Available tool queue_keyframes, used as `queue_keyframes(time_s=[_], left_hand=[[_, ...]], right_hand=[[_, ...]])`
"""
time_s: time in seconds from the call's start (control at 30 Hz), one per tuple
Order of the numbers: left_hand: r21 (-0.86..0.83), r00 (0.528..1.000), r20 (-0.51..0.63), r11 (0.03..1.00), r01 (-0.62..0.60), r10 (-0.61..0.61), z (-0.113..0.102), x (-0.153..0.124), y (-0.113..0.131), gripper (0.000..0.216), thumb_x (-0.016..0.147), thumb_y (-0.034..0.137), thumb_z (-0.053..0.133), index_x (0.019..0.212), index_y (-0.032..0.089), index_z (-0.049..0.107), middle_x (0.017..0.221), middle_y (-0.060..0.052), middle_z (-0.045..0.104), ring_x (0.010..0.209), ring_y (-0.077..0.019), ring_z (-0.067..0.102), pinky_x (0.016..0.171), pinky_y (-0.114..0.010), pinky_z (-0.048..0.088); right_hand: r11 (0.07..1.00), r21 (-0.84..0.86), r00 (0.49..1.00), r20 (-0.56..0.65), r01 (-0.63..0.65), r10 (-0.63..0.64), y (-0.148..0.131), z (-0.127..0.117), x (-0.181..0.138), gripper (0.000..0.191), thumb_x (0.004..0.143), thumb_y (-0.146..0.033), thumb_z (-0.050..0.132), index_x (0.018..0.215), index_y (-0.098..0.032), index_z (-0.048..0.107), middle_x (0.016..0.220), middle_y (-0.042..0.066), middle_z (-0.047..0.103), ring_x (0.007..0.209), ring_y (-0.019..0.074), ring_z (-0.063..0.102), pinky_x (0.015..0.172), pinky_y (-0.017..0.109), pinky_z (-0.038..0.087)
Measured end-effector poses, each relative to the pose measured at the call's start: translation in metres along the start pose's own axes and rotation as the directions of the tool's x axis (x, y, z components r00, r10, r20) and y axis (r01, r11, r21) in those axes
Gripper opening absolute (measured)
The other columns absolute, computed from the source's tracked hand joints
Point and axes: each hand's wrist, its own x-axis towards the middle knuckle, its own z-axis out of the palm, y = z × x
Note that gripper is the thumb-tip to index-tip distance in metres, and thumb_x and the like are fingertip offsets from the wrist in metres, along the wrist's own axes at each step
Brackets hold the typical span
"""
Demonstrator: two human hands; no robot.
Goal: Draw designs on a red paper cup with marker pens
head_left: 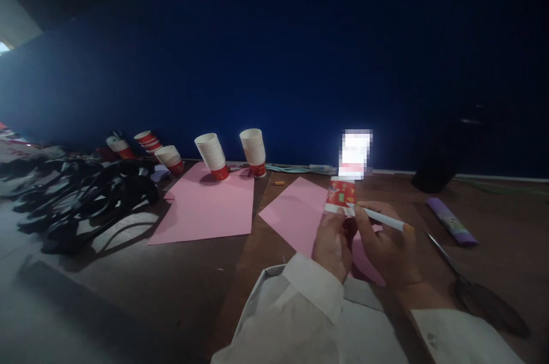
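Note:
My left hand (pixel 333 245) grips a red paper cup (pixel 342 192) with a white rim, tipped so that its rim faces me. In my right hand (pixel 388 246) is a white marker (pixel 388 220) with an orange end, its tip close to the cup's rim. Whether the tip touches the cup, I cannot tell. Under both hands lies a sheet of pink paper (pixel 294 212) on the brown table. A small orange pen cap (pixel 279 183) rests beyond this sheet. Scissors (pixel 448 255) lie to the right of my right hand.
Two stacks of paper cups (pixel 211 155) (pixel 253 151) stand at the back, near more pink paper (pixel 210 206). Black straps or cables (pixel 107 192) pile up on the left. A purple packet (pixel 451 221) lies right. Behind the cup glows a pixelated screen (pixel 355 152). A blue partition (pixel 274 55) closes the back.

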Motion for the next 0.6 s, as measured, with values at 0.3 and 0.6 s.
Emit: queue_keyframes(time_s=[0.3, 0.6], left_hand=[[-0.013, 1.000, -0.008, 1.000, 0.025, -0.025, 0.0022, -0.0019, 0.0024, 0.029, 0.074, 0.032, 0.076, 0.095, 0.014, 0.069, 0.087, -0.009, 0.070, 0.101, -0.0256, 0.067, 0.097, -0.036, 0.048], [-0.027, 0.999, -0.024, 0.999, 0.026, -0.027, 0.0009, -0.0016, 0.0016, 0.027, 0.074, 0.032, 0.076, 0.094, 0.014, 0.070, 0.086, -0.008, 0.070, 0.097, -0.0240, 0.068, 0.096, -0.035, 0.049]], right_hand=[[1.000, 0.003, 1.000, 0.002, 0.029, -0.029, 0.0009, 0.0011, -0.0003, 0.021, 0.094, -0.038, 0.058, 0.090, -0.020, 0.068, 0.089, 0.008, 0.072, 0.083, 0.0208, 0.069, 0.080, 0.035, 0.054], [1.000, -0.007, 0.999, -0.014, 0.030, -0.030, 0.0046, 0.0037, -0.0024, 0.017, 0.093, -0.036, 0.060, 0.092, -0.021, 0.069, 0.088, 0.008, 0.071, 0.080, 0.0204, 0.067, 0.076, 0.035, 0.052]])
